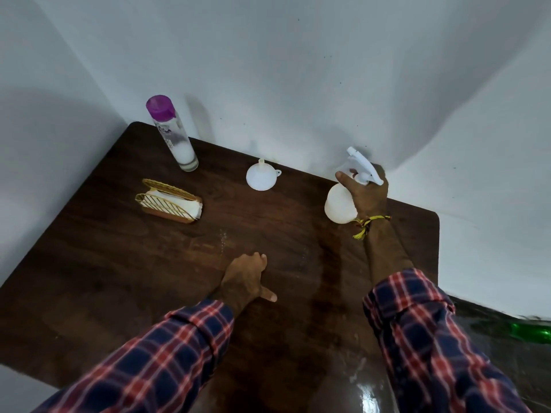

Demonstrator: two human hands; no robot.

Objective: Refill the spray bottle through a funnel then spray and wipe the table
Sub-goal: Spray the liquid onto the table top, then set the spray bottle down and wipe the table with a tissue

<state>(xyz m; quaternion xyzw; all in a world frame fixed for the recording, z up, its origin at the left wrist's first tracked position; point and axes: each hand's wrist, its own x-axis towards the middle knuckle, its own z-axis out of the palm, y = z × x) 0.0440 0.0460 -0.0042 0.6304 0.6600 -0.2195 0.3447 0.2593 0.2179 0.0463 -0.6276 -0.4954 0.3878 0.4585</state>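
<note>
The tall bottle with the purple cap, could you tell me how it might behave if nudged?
The tall bottle looks narrow for its height, so it probably tips easily. Liquid sits only near its base, which may steady it somewhat. On its side, it would likely roll.

Domestic interior, likely a home room: dark wood tabletop (119, 278) set into a corner of plain white walls (298, 70), with a wire napkin holder (170, 201) near its left edge.
</note>
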